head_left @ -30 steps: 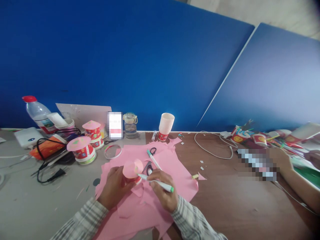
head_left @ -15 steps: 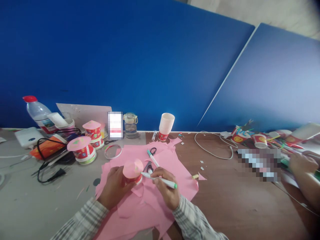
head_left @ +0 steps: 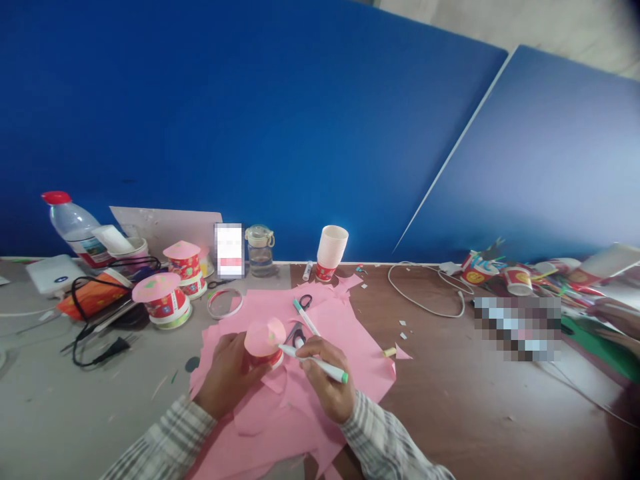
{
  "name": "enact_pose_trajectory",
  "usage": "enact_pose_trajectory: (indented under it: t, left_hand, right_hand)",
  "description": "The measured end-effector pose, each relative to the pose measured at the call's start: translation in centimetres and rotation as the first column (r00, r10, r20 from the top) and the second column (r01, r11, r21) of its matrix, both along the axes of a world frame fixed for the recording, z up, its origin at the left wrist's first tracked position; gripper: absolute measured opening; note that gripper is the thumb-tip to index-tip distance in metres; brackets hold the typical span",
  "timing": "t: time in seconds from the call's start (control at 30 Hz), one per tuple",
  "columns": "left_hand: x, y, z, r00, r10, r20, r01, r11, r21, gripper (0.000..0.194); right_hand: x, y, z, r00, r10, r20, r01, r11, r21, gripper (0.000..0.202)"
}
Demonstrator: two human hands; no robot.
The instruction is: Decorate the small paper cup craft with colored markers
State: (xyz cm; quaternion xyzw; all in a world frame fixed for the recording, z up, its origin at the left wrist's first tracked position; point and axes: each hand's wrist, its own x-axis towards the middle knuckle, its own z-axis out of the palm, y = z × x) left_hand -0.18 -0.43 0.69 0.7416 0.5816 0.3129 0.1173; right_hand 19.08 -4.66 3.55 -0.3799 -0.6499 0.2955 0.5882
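Note:
My left hand (head_left: pixel 227 377) is wrapped round a red paper cup (head_left: pixel 267 362) topped by a pink paper cone (head_left: pixel 265 339). Between the fingers of my right hand (head_left: pixel 327 377) is a white marker (head_left: pixel 320 367) with a green end, its tip at the cone's right edge; whether it touches the paper I cannot tell. Beneath both hands lie layered pink paper sheets (head_left: pixel 367 360). Just beyond the cup are scissors (head_left: pixel 299 335) and a second marker (head_left: pixel 306 316) with a teal cap.
Two more pink-topped cups (head_left: pixel 167 305) stand left, beside a black cable (head_left: pixel 113 350). A water jar (head_left: pixel 260 253) and stacked paper cups (head_left: pixel 333 250) line the blue partition (head_left: pixel 280 120). Right are a white cable (head_left: pixel 430 308), craft cups (head_left: pixel 519 280) and another person's hand (head_left: pixel 617 313).
My right hand and its marker have shifted slightly left along the cone. At the far right, the other person's hand has moved back, and a green sheet shows there.

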Motion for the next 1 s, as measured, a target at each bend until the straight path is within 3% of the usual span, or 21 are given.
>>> enact_pose_trajectory:
  t: [1.0]
  left_hand:
    - [-0.11, -0.09, -0.19, 1.0, -0.004, 0.008, 0.004, 1.0, 0.008, 0.042]
  right_hand:
    - [0.0, 0.07, -0.19, 1.0, 0.007, -0.015, -0.007, 0.999, -0.045, 0.015]
